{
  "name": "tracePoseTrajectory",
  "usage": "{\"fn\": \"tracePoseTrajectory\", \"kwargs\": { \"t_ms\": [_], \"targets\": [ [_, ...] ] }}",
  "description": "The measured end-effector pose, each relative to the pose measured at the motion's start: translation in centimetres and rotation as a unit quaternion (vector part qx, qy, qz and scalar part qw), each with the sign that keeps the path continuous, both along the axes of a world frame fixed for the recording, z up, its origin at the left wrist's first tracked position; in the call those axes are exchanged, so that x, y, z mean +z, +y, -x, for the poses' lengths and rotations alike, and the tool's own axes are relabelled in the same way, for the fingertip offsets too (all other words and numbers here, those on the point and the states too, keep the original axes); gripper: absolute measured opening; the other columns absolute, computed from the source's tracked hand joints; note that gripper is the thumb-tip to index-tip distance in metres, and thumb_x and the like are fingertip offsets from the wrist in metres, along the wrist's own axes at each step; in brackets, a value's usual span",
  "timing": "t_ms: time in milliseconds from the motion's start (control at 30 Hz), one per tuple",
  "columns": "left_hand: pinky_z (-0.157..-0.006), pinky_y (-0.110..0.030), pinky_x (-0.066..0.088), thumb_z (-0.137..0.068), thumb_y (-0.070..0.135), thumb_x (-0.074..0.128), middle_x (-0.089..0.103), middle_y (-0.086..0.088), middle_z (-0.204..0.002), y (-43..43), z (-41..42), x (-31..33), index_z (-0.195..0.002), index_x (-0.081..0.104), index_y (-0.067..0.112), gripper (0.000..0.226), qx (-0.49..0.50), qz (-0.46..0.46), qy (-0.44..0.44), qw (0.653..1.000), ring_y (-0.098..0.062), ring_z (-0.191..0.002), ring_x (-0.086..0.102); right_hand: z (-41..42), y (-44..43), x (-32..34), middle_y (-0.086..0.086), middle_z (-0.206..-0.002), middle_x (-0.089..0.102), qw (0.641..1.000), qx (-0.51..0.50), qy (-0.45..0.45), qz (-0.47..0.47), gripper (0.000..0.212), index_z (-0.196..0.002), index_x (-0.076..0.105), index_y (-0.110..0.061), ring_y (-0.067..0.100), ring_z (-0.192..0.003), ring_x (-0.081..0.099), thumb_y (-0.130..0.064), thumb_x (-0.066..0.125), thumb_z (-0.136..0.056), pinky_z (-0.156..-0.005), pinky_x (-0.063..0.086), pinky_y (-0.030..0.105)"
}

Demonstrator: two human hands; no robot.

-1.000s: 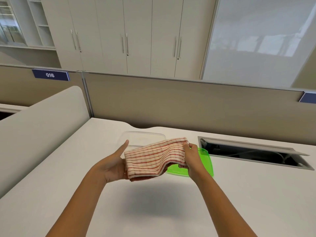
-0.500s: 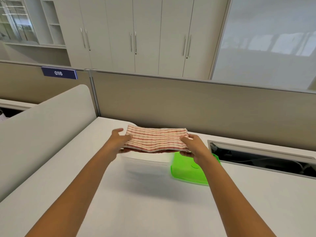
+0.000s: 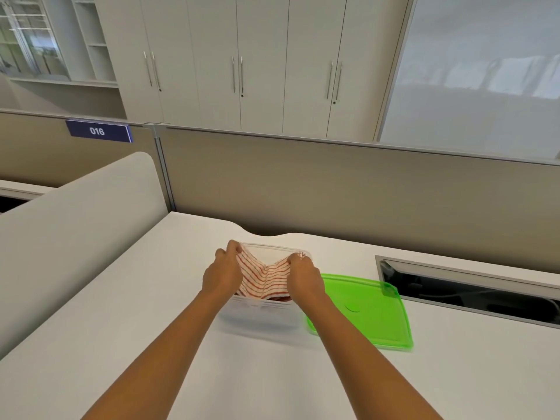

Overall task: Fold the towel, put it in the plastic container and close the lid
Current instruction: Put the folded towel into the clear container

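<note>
Both hands are down in the container. The left hand [image 3: 222, 274] pinches the left edge of the towel [image 3: 264, 277], fingers curled over the cloth at the far left corner. The right hand [image 3: 304, 278] grips the right edge the same way, knuckles up, thumb and fingers closed on the fabric. Between them the folded red-and-white striped towel sags in the middle, its lower part sunk inside the clear plastic container [image 3: 261, 313], its top corners held level with the rim. The container sits on the white desk [image 3: 151, 328], close in front of the beige partition [image 3: 333, 192]. Just to its right, flat on the desk, lies the green lid [image 3: 363, 310], touching or nearly touching the container's side. Farther right is an open cable slot [image 3: 469, 291] in the desktop.
</note>
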State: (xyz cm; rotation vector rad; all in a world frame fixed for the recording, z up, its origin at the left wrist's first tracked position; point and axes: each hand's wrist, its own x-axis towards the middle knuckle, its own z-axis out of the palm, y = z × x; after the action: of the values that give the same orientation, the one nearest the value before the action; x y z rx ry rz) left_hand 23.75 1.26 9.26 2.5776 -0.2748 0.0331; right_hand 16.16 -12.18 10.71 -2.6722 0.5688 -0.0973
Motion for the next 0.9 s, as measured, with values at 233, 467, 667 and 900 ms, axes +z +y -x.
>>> {"fn": "tracePoseTrajectory", "kwargs": {
  "t_ms": [233,467,667,900],
  "targets": [
    [-0.095,-0.033,0.049,-0.092,0.029,0.049,0.049,-0.008,-0.136,-0.3,-0.4,-1.5,-0.131,0.043,0.016,0.042,-0.018,-0.154,-0.012,0.988,-0.026,-0.116,0.055,-1.1,1.0,-1.8,0.016,-0.139,0.038,0.977,0.027,0.068,0.199,0.037,-0.13,0.048,-0.004,0.03,-0.127,0.038,-0.006,0.035,-0.096,-0.101,0.037,0.035],
    [-0.081,-0.027,0.046,-0.094,0.023,0.047,0.06,-0.009,-0.124,-0.3,-1.2,-2.2,-0.122,0.052,0.011,0.031,-0.006,-0.102,0.046,0.994,-0.02,-0.095,0.058,-1.6,-0.1,-1.8,0.014,-0.132,0.053,0.963,0.116,0.115,0.216,0.036,-0.126,0.054,-0.002,0.03,-0.123,0.05,-0.002,0.039,-0.093,-0.098,0.044,0.036],
    [-0.086,-0.028,0.047,-0.095,0.015,0.041,0.06,-0.01,-0.122,-0.6,-1.3,-2.1,-0.122,0.053,0.006,0.031,-0.042,-0.188,0.093,0.977,-0.024,-0.107,0.06,-1.6,-0.7,-1.9,0.014,-0.132,0.056,0.946,0.156,0.168,0.231,0.038,-0.127,0.053,-0.003,0.031,-0.124,0.051,-0.006,0.033,-0.095,-0.101,0.04,0.036],
    [-0.074,-0.024,0.049,-0.093,0.023,0.05,0.068,-0.009,-0.112,0.3,-0.9,-2.4,-0.111,0.064,0.011,0.027,-0.03,-0.093,-0.011,0.995,-0.024,-0.092,0.066,1.6,-2.9,-2.1,0.008,-0.113,0.061,0.981,0.053,-0.179,0.06,0.037,-0.111,0.062,-0.013,0.028,-0.107,0.054,0.003,0.043,-0.083,-0.084,0.044,0.037]
  ]
}}
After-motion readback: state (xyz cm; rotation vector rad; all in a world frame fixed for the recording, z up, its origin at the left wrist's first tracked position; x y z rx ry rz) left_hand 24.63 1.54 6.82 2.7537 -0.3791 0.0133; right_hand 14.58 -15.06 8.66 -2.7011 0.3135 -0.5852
